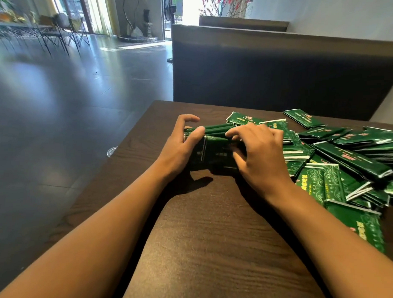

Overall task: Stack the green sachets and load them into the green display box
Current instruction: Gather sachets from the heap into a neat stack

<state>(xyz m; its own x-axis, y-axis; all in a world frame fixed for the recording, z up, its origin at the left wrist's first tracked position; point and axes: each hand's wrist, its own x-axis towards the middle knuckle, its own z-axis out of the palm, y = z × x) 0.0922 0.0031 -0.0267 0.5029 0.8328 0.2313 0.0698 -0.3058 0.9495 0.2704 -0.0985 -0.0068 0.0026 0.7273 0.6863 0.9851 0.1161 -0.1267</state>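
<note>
Both hands (220,147) around the sachet stack (215,147) between them.

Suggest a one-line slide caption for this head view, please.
Both hands, left hand and right hand, square up a stack of green sachets on the table, beside a loose sachet pile.

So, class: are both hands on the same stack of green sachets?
Yes, the left hand and right hand grip one stack of green sachets from opposite ends.
</note>
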